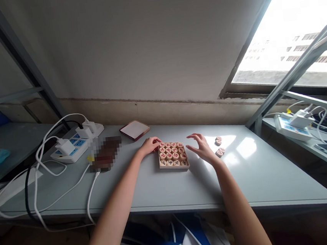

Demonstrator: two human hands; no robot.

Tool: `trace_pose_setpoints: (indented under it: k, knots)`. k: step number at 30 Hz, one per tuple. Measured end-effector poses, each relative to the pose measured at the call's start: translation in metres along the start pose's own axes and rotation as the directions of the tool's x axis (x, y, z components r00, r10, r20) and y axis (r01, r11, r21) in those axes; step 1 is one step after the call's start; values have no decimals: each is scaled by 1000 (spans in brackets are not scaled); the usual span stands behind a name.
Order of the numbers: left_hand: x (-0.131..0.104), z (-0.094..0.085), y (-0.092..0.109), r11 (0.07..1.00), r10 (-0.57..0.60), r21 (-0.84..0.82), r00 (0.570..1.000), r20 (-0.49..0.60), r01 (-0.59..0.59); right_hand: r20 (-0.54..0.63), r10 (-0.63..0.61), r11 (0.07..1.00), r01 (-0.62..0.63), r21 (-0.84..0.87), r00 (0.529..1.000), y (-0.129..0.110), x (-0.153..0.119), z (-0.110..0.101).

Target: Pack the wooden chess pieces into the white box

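Note:
A shallow wooden box [175,168] lies on the desk in front of me, filled with rows of round xiangqi pieces [176,156]. Most pieces carry red characters; the nearest row has black ones. At the box's upper left corner, my left hand [150,145] holds the edge with bent fingers, partly hiding that corner. My right hand [201,146] hovers just right of the box, thumb and fingers apart with nothing between them. Beyond it, further xiangqi pieces [220,152] sit in two small groups on the desk. The box lid [135,130] rests behind my left hand.
Left on the grey desk [164,193] are a power strip [77,146] with plugged-in chargers, a blurred-out dark object [105,155] and looping white cables [39,196]. A wall [145,55] rises behind the desk. Metal posts stand at both sides, and another power strip [292,125] is at right.

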State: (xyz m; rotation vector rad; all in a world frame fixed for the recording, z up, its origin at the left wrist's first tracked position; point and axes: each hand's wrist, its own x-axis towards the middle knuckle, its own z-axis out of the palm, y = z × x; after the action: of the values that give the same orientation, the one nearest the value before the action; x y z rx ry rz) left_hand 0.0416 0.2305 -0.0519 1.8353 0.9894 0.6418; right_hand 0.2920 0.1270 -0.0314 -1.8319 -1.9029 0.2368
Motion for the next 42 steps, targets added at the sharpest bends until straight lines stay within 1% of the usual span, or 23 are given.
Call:
trace_pose_setpoints:
  k: [1,3,4,6,8,9,11,14,18,20,22,24,25,27,28,30,32,33,35,37,39,42]
  knots:
    - [0,0,0,1000,-1,0,1000,2,1,-73,82,989,-90,-117,994,6,1,2]
    - [0,0,0,1000,-4,3,1000,4,4,-179,220,912,-268,-311,959,20,2,7]
    - [0,0,0,1000,-6,7,1000,1,6,-207,280,864,-340,-371,937,27,2,8]
    - [0,0,-1,1000,-11,11,1000,-6,11,-221,399,784,-456,-421,890,38,1,10]
    - [1,1,-1,1000,-11,10,1000,-8,11,-193,495,735,-527,-428,847,45,0,11]
    - [1,1,-2,1000,-10,8,1000,-8,10,-175,518,723,-538,-433,837,46,-1,10]
    - [1,1,-2,1000,-6,5,1000,-6,6,-149,515,721,-521,-457,844,43,-3,9]
    - [1,2,-3,1000,-5,0,1000,-7,5,-144,451,734,-458,-502,881,34,-3,7]
    - [0,1,-2,1000,-10,13,1000,-12,10,-112,321,805,-333,-491,940,22,-3,7]
    - [0,1,-2,1000,-9,24,1000,-17,9,-151,290,817,-326,-475,945,19,-3,6]
    - [0,2,-2,1000,-3,28,1000,-21,3,-186,319,795,-370,-481,929,17,-5,3]
    - [1,2,-2,1000,6,30,1000,-21,-6,-156,367,781,-395,-483,917,18,-6,1]
    - [1,3,-3,1000,10,29,1000,-22,-9,-122,375,795,-386,-467,919,19,-6,0]
    - [2,3,-4,1000,14,27,1000,-23,-13,-68,343,854,-341,-393,937,20,-6,-1]
    - [2,4,-5,1000,15,27,1000,-23,-14,-58,305,888,-306,-344,951,20,-5,0]
    - [3,3,-7,999,20,32,1000,-24,-19,-77,191,947,-204,-247,979,16,-2,2]
    - [3,3,-8,999,24,46,999,-24,-23,-113,27,990,-43,-135,993,6,1,4]
    - [3,3,-8,998,26,51,999,-24,-25,-133,-58,997,50,-62,989,-2,2,5]
    - [2,2,-8,998,33,62,999,-19,-31,-152,-190,973,206,103,970,-19,1,6]
    - [2,2,-7,997,41,69,999,-13,-40,-107,-276,923,295,249,955,-37,-2,8]
    - [1,2,-5,996,41,77,999,-14,-39,-27,-343,878,331,345,939,-53,-6,12]
    - [-1,2,-1,996,25,82,1000,-17,-24,78,-404,853,344,393,911,-67,-11,19]
